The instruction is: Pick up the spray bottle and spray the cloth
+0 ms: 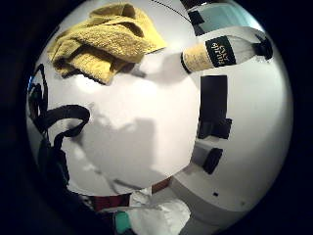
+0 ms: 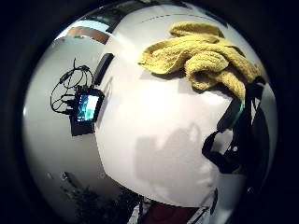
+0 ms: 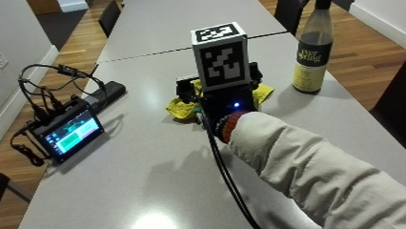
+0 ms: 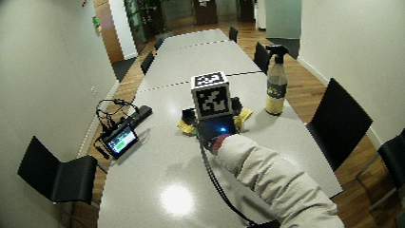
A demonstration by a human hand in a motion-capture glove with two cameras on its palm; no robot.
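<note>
Gloved right hand (image 3: 218, 102) hovering over the table (image 3: 158, 157), nothing grabbed.

The cloth (image 1: 105, 41) is a rumpled yellow terry heap, fuzzy and folded on itself, lying on the smooth grey table just beyond the hand. The spray bottle (image 3: 312, 50) stands upright off to the right, well apart from the hand: tall, slim, dark see-through plastic with a cream label and black trigger top (image 4: 276, 49). Can't tell how the fingers sit. A small lit screen (image 3: 68, 131) sits on the left.

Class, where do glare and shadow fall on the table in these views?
Wide outside view: a bright ceiling-light glare spot on the table near the sleeve. Both palm views: the hand's soft shadow falls on the tabletop short of the yellow cloth. Outside view: the spray bottle casts a faint shadow.
</note>
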